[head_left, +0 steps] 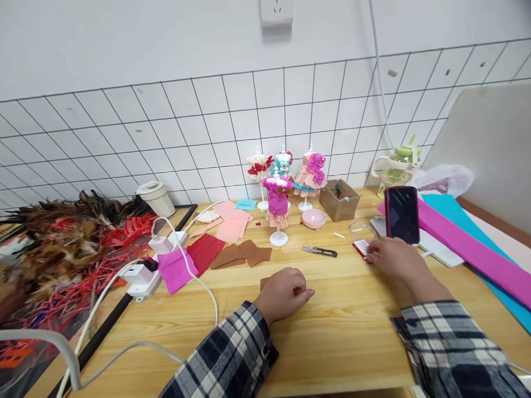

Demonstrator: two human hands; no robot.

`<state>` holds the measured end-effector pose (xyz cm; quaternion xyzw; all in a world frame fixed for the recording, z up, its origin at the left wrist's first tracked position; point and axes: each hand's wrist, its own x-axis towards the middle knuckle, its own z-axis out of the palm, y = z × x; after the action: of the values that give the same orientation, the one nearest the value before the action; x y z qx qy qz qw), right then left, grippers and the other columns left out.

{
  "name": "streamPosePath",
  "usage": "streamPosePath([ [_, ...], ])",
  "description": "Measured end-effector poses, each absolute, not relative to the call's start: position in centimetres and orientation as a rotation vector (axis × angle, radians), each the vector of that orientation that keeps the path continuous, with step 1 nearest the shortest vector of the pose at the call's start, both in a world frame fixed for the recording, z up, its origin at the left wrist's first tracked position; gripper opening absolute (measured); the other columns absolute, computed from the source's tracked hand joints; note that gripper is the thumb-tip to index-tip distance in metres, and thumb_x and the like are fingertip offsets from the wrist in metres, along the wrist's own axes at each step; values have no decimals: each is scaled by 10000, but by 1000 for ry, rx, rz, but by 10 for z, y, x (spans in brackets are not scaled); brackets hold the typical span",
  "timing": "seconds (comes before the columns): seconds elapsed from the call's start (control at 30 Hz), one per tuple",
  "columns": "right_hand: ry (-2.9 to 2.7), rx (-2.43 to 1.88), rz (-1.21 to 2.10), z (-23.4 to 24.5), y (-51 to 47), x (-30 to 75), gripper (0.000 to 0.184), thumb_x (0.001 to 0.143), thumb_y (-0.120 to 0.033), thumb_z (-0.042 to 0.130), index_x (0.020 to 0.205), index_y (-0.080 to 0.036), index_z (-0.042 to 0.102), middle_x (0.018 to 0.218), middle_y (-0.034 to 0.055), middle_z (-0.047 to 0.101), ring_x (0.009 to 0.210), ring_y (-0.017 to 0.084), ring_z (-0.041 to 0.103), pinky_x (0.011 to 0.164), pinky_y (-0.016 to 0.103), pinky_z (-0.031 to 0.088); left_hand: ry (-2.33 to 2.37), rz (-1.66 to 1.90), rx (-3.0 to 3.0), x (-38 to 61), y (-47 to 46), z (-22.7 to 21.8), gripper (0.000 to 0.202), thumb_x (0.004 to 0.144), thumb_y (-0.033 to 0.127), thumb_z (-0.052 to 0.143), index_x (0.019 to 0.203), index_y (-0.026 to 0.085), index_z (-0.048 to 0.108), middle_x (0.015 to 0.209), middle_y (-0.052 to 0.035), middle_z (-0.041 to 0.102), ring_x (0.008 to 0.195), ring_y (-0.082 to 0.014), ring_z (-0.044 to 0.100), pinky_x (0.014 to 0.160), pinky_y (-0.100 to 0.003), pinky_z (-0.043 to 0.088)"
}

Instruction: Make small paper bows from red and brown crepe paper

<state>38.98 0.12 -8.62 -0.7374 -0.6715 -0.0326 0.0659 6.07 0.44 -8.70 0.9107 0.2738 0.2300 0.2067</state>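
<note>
My left hand [285,294] rests on the wooden table with its fingers curled in. Anything inside them is hidden. A brown cloth or paper piece [264,282] peeks out behind it. Farther right, my right hand [396,262] has its fingers closed at the edge of a small red and white packet [361,249]. Right behind that hand a phone [401,212] stands upright. Between and beyond my hands lie black-handled thread snips [320,252]. A miniature dress form [277,207] in magenta and peach fabric stands behind them.
Three more dressed forms [308,179] stand near the wall beside a pink bowl [314,219] and a brown box [339,201]. Brown, red, magenta and peach pieces lie left. A power strip [145,282] trails white cables. Long coloured strips [482,253] lie right. Another person's hand [3,299] is among feathers.
</note>
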Motion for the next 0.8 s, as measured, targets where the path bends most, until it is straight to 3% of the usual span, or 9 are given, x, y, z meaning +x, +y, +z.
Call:
streamPosePath([
  [0.37,-2090,-2482,-77,-81,-2,385,311,836,-402,512,853,-156,701,969,160,656,928,302,590,708,360,402,743,594,2605,61,2,-85,327,863,324,514,582,178,432,616,-3,527,652,-127,474,627,-251,361],
  [0.5,-2224,-2391,-99,-89,2,383,273,878,-268,463,931,-94,666,994,194,637,918,274,609,744,341,402,756,578,2593,61,2,-85,333,863,333,512,583,177,421,617,-2,525,653,-127,474,627,-248,355],
  [0.63,-2279,-2367,-43,-83,1,376,238,870,-139,411,979,-85,617,965,189,650,847,256,637,664,311,383,765,565,2592,60,2,-87,334,860,341,515,583,177,427,614,-1,518,648,-126,473,628,-247,356],
  [0.8,-2106,-2376,249,-64,-8,382,259,903,-295,397,901,-163,619,846,119,684,775,240,642,590,280,345,737,544,2587,62,3,-87,325,862,339,515,588,175,458,618,-4,524,657,-127,481,647,-244,367],
])
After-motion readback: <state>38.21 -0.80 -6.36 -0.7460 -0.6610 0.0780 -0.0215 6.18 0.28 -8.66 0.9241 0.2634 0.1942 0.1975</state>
